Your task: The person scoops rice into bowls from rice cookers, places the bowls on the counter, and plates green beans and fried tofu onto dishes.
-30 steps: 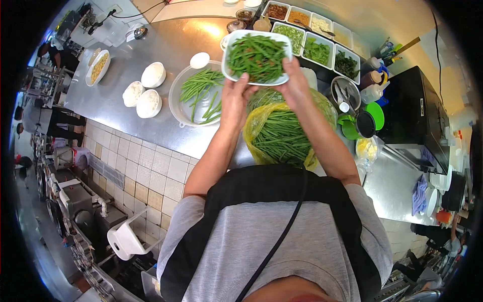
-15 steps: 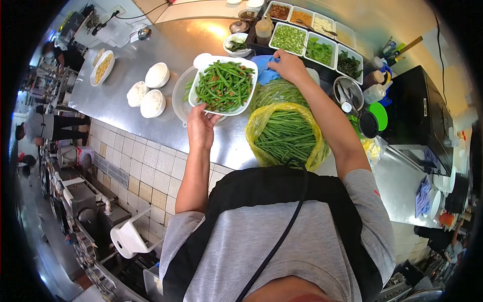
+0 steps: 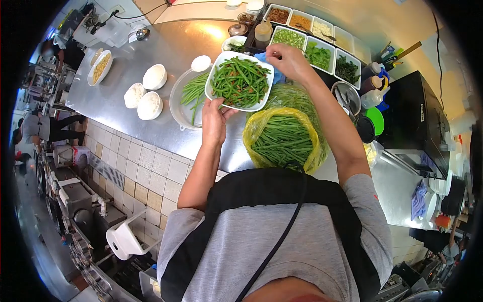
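My left hand (image 3: pixel 215 121) grips the near left edge of a white square dish (image 3: pixel 208 89) filled with cooked green beans (image 3: pixel 240 82). At the dish's far right corner is my right hand (image 3: pixel 285 59), its fingers bent and pressed together; a blue cloth (image 3: pixel 278 77) shows just below it, and whether the fingers hold it or the rim is unclear. Under and right of the dish lies a yellow plastic bag (image 3: pixel 318 151) of raw long beans (image 3: pixel 283 138). A clear round basin (image 3: pixel 177 108) with more beans is partly hidden behind the dish.
White bowls (image 3: pixel 149 105) stand left on the steel counter (image 3: pixel 115 110), with an oval dish (image 3: pixel 100 68) beyond. Ingredient trays (image 3: pixel 320 54) line the back right, near a squeeze bottle (image 3: pixel 262 34). A black appliance (image 3: pixel 415 116) is at right. Another person (image 3: pixel 37 126) stands far left.
My right hand left the dish, took the blue cloth, and has now come back beside the dish's rim. The dish first shifted left and nearer, then back right a little.
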Demonstrator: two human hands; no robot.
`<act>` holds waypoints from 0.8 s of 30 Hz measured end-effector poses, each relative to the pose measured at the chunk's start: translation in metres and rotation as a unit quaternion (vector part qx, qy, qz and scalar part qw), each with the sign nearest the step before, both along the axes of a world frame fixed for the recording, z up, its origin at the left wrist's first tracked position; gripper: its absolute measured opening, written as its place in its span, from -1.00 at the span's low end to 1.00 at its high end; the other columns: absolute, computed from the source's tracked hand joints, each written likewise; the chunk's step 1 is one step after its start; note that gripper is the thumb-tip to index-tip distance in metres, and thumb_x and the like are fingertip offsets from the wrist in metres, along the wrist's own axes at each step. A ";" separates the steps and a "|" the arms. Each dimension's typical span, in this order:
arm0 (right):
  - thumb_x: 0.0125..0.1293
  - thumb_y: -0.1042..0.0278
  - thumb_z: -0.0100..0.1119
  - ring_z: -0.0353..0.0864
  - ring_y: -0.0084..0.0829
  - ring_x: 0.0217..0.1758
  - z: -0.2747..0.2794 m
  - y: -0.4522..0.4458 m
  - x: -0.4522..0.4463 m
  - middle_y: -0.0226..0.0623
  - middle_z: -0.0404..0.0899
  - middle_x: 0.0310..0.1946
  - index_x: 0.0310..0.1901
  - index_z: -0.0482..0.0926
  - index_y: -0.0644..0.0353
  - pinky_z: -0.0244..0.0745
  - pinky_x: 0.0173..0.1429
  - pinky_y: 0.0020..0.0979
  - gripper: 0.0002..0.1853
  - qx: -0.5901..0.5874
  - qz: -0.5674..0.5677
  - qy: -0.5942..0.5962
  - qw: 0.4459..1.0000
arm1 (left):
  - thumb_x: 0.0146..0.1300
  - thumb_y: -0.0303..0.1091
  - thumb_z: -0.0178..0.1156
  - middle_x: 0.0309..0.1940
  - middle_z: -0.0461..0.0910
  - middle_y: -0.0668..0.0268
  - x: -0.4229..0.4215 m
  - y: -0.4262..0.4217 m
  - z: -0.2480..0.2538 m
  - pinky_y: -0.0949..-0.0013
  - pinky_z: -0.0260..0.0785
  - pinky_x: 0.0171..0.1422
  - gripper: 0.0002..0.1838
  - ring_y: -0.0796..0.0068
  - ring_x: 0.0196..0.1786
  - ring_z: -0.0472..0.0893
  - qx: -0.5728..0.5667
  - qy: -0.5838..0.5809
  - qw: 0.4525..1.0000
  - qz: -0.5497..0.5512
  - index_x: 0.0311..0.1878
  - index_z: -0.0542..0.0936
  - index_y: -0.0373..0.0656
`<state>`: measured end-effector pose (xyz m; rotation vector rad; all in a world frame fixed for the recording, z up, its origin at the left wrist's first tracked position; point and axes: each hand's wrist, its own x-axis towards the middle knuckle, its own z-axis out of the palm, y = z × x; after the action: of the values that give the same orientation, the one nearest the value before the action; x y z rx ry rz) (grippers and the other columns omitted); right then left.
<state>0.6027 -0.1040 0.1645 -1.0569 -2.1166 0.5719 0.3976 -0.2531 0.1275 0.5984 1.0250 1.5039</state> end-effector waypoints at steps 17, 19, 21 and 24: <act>0.11 0.35 0.22 0.63 -0.21 -0.32 0.013 0.013 -0.011 -0.17 0.63 -0.36 -0.23 0.55 0.15 0.50 -0.20 -0.31 -0.82 -0.026 0.035 -0.033 0.999 | 0.22 -0.39 -0.08 -0.10 0.52 0.07 -0.001 0.004 0.010 0.31 0.58 -0.20 -0.65 0.28 -0.20 0.61 -0.013 -0.004 0.999 -0.052 0.01 0.36 -0.42; 0.15 0.36 0.21 0.62 -0.29 -0.34 0.019 0.008 -0.013 -0.18 0.61 -0.40 -0.22 0.55 0.15 0.48 -0.23 -0.34 -0.83 -0.006 0.065 -0.108 0.992 | 0.21 -0.39 -0.08 -0.09 0.52 0.07 -0.001 0.004 0.011 0.31 0.58 -0.20 -0.64 0.29 -0.21 0.61 -0.018 -0.005 0.998 -0.063 0.02 0.36 -0.43; 0.15 0.36 0.20 0.62 -0.29 -0.35 0.018 0.009 -0.018 -0.18 0.62 -0.40 -0.23 0.56 0.16 0.48 -0.24 -0.33 -0.84 0.032 0.059 -0.138 0.988 | 0.21 -0.39 -0.09 -0.09 0.52 0.08 -0.001 0.004 0.012 0.32 0.58 -0.20 -0.63 0.31 -0.21 0.61 -0.022 -0.006 0.997 -0.071 0.03 0.37 -0.43; 0.11 0.35 0.21 0.63 -0.22 -0.32 0.012 0.014 -0.023 -0.18 0.62 -0.40 -0.27 0.58 0.14 0.50 -0.20 -0.29 -0.85 0.072 0.039 -0.148 0.986 | 0.21 -0.38 -0.12 -0.12 0.53 0.10 0.001 0.006 0.008 0.36 0.56 -0.22 -0.62 0.32 -0.24 0.62 -0.022 -0.001 0.996 -0.086 0.07 0.32 -0.36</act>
<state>0.5796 -0.0898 0.1767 -1.0328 -2.4259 0.3044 0.3988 -0.2474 0.1350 0.6369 0.9767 1.3267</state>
